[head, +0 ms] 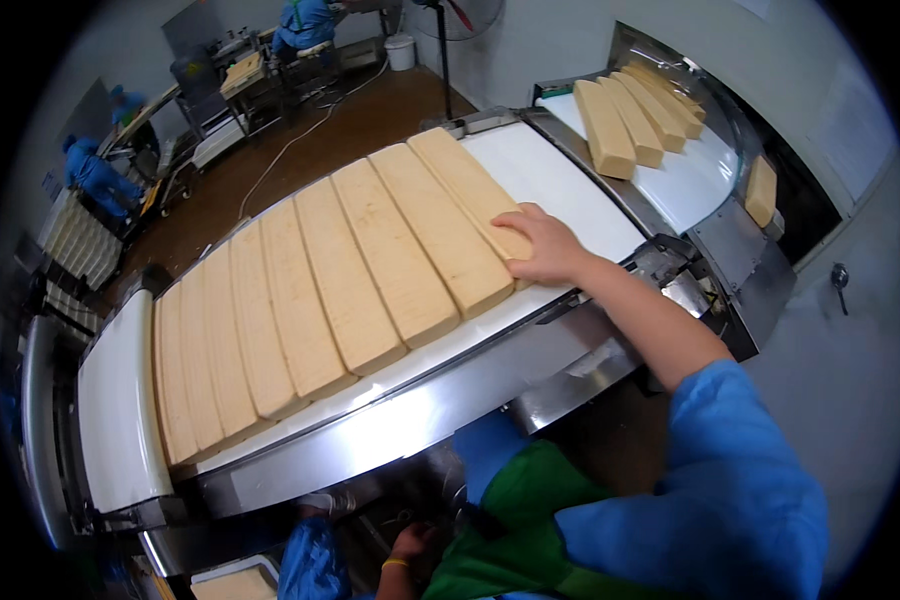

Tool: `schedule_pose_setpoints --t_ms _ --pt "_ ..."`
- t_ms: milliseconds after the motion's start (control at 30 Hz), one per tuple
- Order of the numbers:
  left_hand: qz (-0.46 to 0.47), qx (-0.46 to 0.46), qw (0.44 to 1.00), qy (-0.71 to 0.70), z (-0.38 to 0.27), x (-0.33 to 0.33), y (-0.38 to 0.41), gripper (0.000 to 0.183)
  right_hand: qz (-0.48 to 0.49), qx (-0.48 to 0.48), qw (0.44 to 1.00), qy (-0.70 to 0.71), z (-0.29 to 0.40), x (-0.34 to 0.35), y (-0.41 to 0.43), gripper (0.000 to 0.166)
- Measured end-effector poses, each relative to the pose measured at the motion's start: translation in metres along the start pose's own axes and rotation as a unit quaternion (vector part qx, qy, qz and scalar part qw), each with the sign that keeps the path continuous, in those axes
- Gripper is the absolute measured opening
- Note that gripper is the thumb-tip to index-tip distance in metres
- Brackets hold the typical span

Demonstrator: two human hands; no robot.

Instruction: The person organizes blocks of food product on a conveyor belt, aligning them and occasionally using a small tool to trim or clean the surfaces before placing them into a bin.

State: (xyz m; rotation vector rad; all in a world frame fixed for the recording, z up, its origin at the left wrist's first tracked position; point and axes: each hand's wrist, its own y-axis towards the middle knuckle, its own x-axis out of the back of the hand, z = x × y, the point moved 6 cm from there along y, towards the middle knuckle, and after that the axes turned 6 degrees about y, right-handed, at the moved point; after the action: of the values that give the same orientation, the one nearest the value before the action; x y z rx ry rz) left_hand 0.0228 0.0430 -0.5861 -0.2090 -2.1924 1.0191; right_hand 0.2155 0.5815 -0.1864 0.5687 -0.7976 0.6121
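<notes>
A row of several long, pale yellow blocks (375,247), like unsliced loaves, lies side by side on a white conveyor belt (540,172). My right hand (544,244) grips the near end of the rightmost block (465,180), with thumb and fingers spread around it. Low in the picture, below the belt's steel side frame, is my left hand (416,538) with a yellow band at the wrist. It is dim and partly curled; whether it holds anything cannot be seen. A green apron (510,510) and a blue sleeve (742,465) show at the lower right.
More blocks (607,135) lie on a curved belt (690,195) by a wall opening; one lies apart (760,191). Another conveyor end (34,420) stands far left. A white tray (270,566) is below. Co-workers in blue (304,26), (97,176) are beyond, near a fan stand (445,67).
</notes>
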Motion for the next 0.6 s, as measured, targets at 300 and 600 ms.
schedule_pose_setpoints --t_ms 300,600 --pt "-0.013 -0.009 0.999 -0.040 -0.009 0.008 -0.005 0.038 -0.203 -0.177 0.949 -0.164 -0.127 0.074 0.050 0.050" --pt "0.009 0.062 0.998 -0.022 -0.024 0.021 -0.015 0.042 -0.235 -0.342 0.886 -0.206 -0.184 0.104 0.051 0.065"
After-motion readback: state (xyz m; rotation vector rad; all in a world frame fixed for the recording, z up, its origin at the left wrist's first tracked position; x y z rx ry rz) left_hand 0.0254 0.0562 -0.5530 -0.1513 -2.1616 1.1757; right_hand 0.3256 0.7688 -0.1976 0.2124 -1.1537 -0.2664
